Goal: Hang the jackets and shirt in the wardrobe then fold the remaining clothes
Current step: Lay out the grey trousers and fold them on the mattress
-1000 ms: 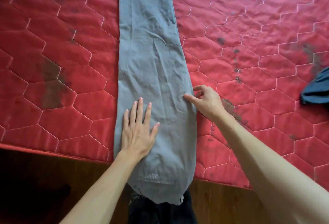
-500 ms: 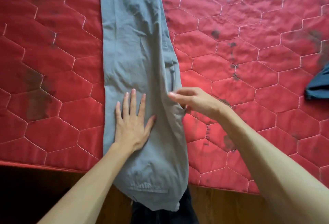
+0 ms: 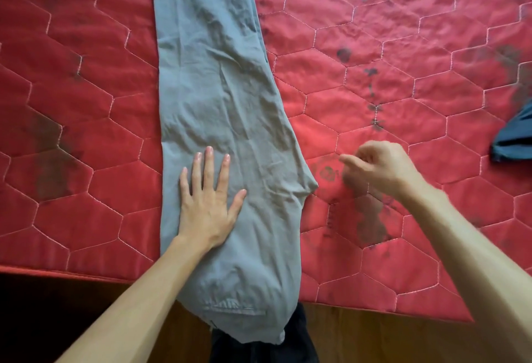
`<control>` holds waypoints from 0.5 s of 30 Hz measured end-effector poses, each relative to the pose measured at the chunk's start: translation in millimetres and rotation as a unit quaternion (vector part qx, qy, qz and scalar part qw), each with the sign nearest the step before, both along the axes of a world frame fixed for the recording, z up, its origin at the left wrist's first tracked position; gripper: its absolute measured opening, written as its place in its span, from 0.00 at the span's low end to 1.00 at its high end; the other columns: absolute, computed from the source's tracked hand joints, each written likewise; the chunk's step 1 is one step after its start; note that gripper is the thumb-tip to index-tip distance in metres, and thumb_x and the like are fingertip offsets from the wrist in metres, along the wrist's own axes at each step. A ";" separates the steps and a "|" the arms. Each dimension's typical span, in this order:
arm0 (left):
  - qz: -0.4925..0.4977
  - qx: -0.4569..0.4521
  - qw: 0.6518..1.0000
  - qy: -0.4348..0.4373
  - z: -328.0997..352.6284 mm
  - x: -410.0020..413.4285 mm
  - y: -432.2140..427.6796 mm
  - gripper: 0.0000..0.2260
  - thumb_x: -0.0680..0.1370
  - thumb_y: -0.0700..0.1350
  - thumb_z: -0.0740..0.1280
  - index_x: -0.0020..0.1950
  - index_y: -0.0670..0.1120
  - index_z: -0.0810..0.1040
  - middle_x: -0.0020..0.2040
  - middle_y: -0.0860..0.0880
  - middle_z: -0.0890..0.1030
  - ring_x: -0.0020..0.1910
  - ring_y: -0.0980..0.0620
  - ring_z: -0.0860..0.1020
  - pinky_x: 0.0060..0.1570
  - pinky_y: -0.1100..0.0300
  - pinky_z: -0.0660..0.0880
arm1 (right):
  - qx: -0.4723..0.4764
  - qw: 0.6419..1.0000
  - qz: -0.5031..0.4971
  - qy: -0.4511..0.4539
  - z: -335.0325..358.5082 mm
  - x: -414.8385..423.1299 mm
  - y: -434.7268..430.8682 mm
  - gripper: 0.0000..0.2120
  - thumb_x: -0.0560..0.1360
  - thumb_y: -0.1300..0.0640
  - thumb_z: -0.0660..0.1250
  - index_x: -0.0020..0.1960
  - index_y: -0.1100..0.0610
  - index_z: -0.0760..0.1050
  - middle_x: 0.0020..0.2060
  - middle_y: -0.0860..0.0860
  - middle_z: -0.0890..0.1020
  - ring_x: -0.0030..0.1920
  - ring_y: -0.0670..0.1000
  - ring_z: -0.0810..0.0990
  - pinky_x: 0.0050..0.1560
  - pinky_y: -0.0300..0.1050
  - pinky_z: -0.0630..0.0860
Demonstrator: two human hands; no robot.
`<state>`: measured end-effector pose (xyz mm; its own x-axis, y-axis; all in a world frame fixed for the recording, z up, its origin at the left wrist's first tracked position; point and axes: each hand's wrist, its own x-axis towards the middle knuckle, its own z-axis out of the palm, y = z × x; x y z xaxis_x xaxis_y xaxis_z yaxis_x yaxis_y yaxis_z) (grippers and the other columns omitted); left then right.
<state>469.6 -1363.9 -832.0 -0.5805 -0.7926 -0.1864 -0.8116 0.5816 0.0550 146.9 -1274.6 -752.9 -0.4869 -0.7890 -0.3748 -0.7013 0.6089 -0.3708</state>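
Grey trousers [image 3: 218, 97], folded lengthwise into one long strip, lie on the red quilted mattress [image 3: 403, 74] and run away from me. Their waist end hangs over the near edge. My left hand [image 3: 208, 204] lies flat on the cloth with fingers spread, pressing it down. My right hand [image 3: 380, 168] hovers just right of the trousers' crotch point, off the fabric, its fingers loosely curled with nothing in them.
A dark blue garment [image 3: 515, 138] lies at the mattress's right edge, cut off by the frame. Brown wooden floor [image 3: 374, 336] runs below the mattress edge. My dark-trousered legs [image 3: 267, 345] show under the hanging waist end.
My right hand let go of the trousers' right edge and moved right, off the cloth. The crotch point now lies flat on the mattress. My left hand stayed pressed in place.
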 end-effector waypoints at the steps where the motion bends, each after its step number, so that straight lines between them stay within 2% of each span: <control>1: 0.000 -0.002 1.000 0.000 -0.7 -0.4 0.2 0.34 0.80 0.63 0.50 0.82 0.46 0.51 0.82 0.40 0.47 0.80 0.40 0.48 0.76 0.37 0.50 | -0.092 0.995 -0.013 0.043 -1.1 10.7 5.0 0.09 0.76 0.51 0.69 0.39 0.53 0.78 0.40 0.48 0.81 0.46 0.56 0.79 0.47 0.51 0.75; 2: 0.001 -0.003 1.000 0.001 -1.1 -0.4 0.3 0.34 0.80 0.63 0.50 0.82 0.46 0.51 0.82 0.40 0.47 0.81 0.40 0.48 0.76 0.38 0.49 | -0.179 0.981 -0.003 0.075 -0.2 30.5 6.4 0.03 0.76 0.57 0.68 0.48 0.54 0.80 0.50 0.51 0.83 0.53 0.57 0.79 0.54 0.54 0.75; 4: 0.005 -0.002 1.000 0.000 -1.3 -0.4 0.4 0.34 0.80 0.63 0.50 0.82 0.46 0.51 0.82 0.40 0.47 0.81 0.40 0.47 0.76 0.38 0.48 | -0.268 0.957 0.074 0.078 2.3 84.9 1.3 0.14 0.74 0.64 0.65 0.60 0.59 0.79 0.64 0.55 0.79 0.65 0.57 0.76 0.64 0.53 0.70; 5: 0.005 -0.001 1.000 -0.001 -0.7 -0.3 0.4 0.34 0.80 0.63 0.50 0.82 0.47 0.50 0.82 0.40 0.47 0.81 0.40 0.47 0.76 0.38 0.48 | -0.271 0.951 0.133 0.063 0.4 113.6 -0.6 0.17 0.75 0.64 0.64 0.63 0.60 0.77 0.69 0.56 0.75 0.70 0.57 0.72 0.68 0.52 0.67; 7: 0.000 -0.001 1.000 -0.002 0.6 1.4 0.5 0.34 0.80 0.62 0.48 0.82 0.46 0.51 0.82 0.40 0.47 0.81 0.40 0.48 0.76 0.38 0.50 | -0.200 0.947 0.246 0.050 -19.2 162.9 4.9 0.21 0.78 0.58 0.63 0.71 0.60 0.72 0.76 0.56 0.67 0.77 0.56 0.63 0.74 0.52 0.62; 8: -0.003 -0.004 1.000 0.000 0.8 2.4 0.3 0.33 0.80 0.61 0.48 0.82 0.47 0.51 0.82 0.40 0.48 0.81 0.40 0.48 0.76 0.38 0.51 | -0.152 0.950 0.269 0.048 -33.7 175.3 10.6 0.24 0.80 0.54 0.61 0.74 0.59 0.68 0.78 0.56 0.63 0.79 0.54 0.58 0.75 0.53 0.60; 11: 0.009 -0.006 1.000 0.024 0.8 5.1 1.9 0.31 0.81 0.60 0.51 0.82 0.48 0.52 0.82 0.42 0.48 0.81 0.43 0.48 0.77 0.40 0.51 | -0.073 0.966 0.241 0.049 -63.9 169.3 29.5 0.31 0.82 0.42 0.55 0.80 0.56 0.56 0.80 0.53 0.53 0.80 0.50 0.48 0.78 0.51 0.54; 15: 0.044 -0.003 0.998 0.045 3.6 12.2 8.9 0.29 0.82 0.57 0.51 0.82 0.50 0.53 0.82 0.43 0.49 0.81 0.45 0.48 0.77 0.42 0.50 | -0.048 0.976 0.187 0.103 -62.4 152.1 45.3 0.31 0.82 0.41 0.52 0.81 0.55 0.53 0.81 0.52 0.52 0.80 0.50 0.48 0.79 0.51 0.50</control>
